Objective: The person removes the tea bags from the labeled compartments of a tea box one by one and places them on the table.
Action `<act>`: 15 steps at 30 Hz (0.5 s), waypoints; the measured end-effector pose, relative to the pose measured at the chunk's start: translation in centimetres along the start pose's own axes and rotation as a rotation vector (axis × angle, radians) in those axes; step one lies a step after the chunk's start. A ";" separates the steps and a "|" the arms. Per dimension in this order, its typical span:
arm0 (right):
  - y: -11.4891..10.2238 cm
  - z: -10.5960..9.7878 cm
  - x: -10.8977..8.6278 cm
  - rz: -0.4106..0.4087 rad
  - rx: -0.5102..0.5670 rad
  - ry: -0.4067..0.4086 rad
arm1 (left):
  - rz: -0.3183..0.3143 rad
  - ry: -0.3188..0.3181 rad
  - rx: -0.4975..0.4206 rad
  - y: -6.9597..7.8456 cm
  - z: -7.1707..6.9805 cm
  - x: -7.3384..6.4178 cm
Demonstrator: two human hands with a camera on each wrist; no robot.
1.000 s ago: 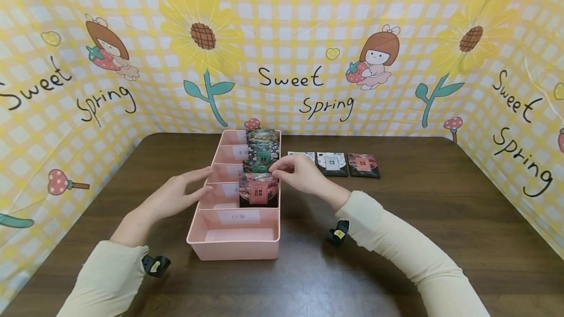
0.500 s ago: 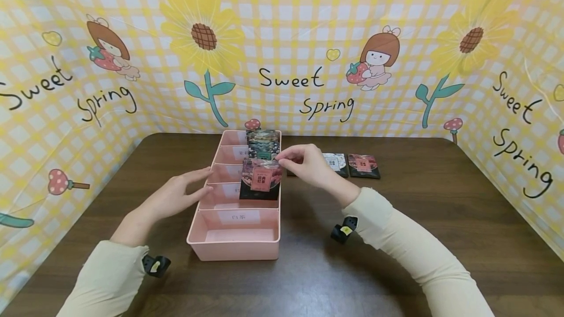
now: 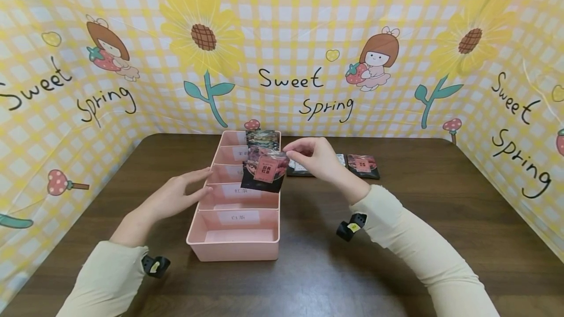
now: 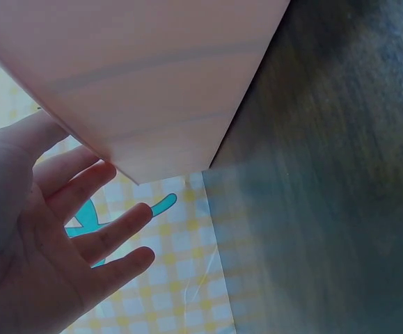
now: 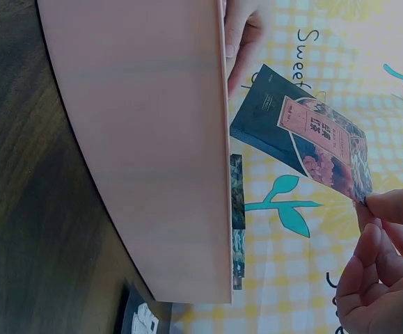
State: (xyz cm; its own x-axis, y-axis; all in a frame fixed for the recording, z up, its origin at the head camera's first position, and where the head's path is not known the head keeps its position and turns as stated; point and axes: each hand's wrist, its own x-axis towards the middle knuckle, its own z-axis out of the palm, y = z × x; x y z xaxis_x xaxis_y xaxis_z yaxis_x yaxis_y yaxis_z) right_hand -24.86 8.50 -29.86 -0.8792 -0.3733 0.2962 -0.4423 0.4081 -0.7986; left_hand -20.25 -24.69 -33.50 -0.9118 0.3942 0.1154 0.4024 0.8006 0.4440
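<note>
Between thumb and fingertips, my right hand (image 3: 316, 158) pinches the top corner of a tea sachet (image 3: 266, 170) with a pink label and black lower part. The sachet (image 5: 309, 136) hangs tilted above the rim of a long pink divided box (image 3: 235, 251), clear of it in the right wrist view. My left hand (image 3: 176, 194) touches the box's left rim, fingers extended and spread; the left wrist view shows its palm beside the wall. Dark green patterned sachets (image 3: 263, 137) stand in the rear of the box. The two nearest compartments hold nothing and carry paper labels.
On the brown table (image 3: 335, 268), right of the box, white-and-black sachets (image 3: 299, 164) lie partly behind my right hand. A red-and-black sachet (image 3: 363, 166) ends that row. A yellow checked cloth (image 3: 282, 28) stands around the table's back and sides.
My right hand has lifted the pink-labelled sachet up out of the second-nearest compartment and carried it back and slightly right. The left hand has stayed on the rim.
</note>
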 end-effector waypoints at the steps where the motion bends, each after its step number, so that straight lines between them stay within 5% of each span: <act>1: 0.0 -0.1 0.0 0.001 -0.003 0.001 | -0.004 -0.003 -0.001 -0.1 0.0 0.0; 15: 0.3 -1.3 -0.6 0.029 -0.020 -0.022 | -0.004 -0.007 -0.012 0.1 -0.1 0.0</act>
State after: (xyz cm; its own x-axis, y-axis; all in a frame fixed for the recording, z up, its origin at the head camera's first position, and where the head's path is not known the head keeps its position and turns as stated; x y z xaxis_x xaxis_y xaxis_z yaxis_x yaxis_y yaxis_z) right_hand -24.73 9.90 -29.65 -0.8876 -0.3795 0.2611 -0.4203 0.4354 -0.7961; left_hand -20.19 -24.65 -33.40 -0.9127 0.3942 0.1074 0.3976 0.7966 0.4555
